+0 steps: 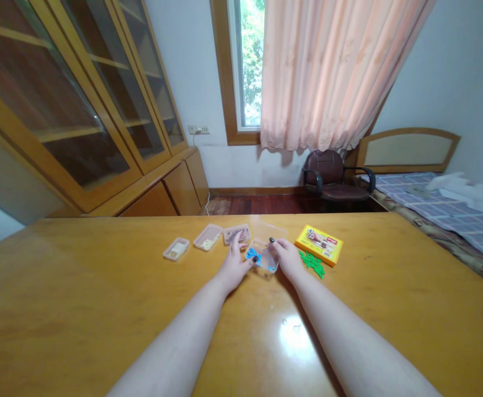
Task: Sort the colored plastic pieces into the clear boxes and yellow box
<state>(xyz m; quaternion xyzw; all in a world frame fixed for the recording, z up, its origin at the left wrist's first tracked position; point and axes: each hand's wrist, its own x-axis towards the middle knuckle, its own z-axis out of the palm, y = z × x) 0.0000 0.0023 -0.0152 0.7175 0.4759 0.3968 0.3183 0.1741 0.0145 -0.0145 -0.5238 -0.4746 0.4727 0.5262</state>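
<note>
The clear box (pixel 268 258) of blue pieces (pixel 251 253) was over the table (pixel 101 286), the right hand (pixel 288 258) gripping its right side, the left hand (pixel 234 266) spread about its left, hold indeterminable; judged light, slick and brittle, it warranted holding by opposite side walls.

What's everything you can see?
Open box: 1, clear, table centre
Blue pieces: several, blue, inside it
Other small boxes: 3, clear, left of it
Pale pieces: several, cream, middle one
Yellow box: 1, yellow, table's right
Green pieces: many, green, beside yellow box
Table: 1, brown, in front
Cabinet: 1, brown, left
Socket: 1, white, wall
Window: 1, brown frame, back
Curtain: 1, pink, over window
Chair: 1, dark red, beyond table
Bed: 1, bluish cover, right
Left grip: 1, dark nail, open box's left
Right grip: 1, dark nail, its right
</note>
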